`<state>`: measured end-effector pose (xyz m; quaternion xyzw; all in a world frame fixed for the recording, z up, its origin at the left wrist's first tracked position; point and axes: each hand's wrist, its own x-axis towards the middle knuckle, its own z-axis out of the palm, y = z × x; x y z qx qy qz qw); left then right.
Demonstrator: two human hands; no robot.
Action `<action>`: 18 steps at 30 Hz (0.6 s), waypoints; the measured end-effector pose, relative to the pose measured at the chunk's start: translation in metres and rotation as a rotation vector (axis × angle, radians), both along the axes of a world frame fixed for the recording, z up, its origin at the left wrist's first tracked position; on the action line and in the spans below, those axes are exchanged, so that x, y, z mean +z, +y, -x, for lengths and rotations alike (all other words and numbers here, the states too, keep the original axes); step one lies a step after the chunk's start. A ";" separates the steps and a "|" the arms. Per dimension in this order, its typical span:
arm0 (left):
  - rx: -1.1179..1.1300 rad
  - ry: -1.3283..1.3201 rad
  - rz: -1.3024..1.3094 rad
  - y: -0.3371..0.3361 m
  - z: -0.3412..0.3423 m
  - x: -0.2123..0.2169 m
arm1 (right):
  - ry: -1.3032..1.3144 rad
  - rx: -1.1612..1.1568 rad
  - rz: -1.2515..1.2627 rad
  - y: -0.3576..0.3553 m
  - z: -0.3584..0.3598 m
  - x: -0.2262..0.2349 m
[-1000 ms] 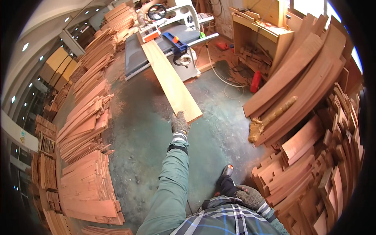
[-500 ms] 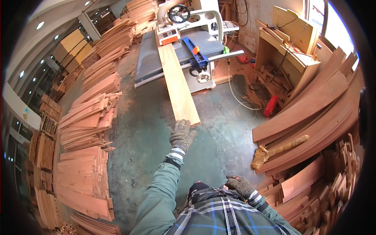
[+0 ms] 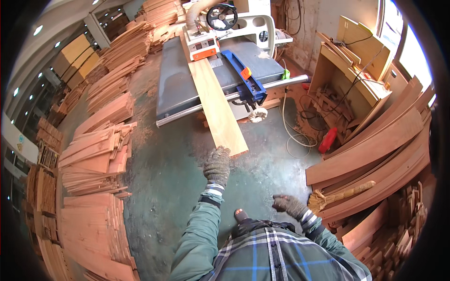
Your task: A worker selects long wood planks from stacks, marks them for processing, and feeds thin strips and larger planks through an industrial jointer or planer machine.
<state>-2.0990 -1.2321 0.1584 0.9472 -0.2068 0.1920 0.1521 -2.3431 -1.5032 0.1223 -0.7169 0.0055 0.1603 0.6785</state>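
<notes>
Reaching forward with the gloved left grip [image 3: 216,167], touching the near-left corner of a long pale plank [image 3: 213,105]; not making out whether pinching the wood or merely pressing on it, with the thumb hidden. Running the plank straight ahead from the left grip, overhanging the near edge of the grey tabletop [image 3: 174,79], passing its far part under the white-and-orange machine housing [image 3: 200,44]. Holding the right grip [image 3: 289,206] lower and to the right of the left one, well apart from the plank, fingers half curled, showing nothing inside; not telling how tightly. Seeing a blue fixture [image 3: 236,65] ahead and right of the left grip, a straw broom [image 3: 344,192] just right of the right grip, stacked boards [image 3: 93,154] well left of both. Probably guiding the plank at the machine, not showing which way it is travelling. Likely calling next for straight, level support at the overhanging end, perhaps bringing the right grip in to share the weight.
</notes>
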 end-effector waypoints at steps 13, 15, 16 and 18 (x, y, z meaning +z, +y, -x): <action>-0.171 0.270 -0.068 0.051 -0.025 -0.002 | -0.758 -0.319 -1.319 -0.118 -0.184 0.211; -0.224 0.491 -0.242 0.024 -0.021 0.014 | -0.819 -0.334 -1.340 -0.133 -0.183 0.221; -0.248 0.696 -0.415 0.012 -0.015 0.023 | -0.876 -0.317 -1.371 -0.139 -0.182 0.228; -0.471 0.714 -0.266 -0.003 -0.012 0.009 | -0.992 -0.436 -1.354 -0.154 -0.181 0.253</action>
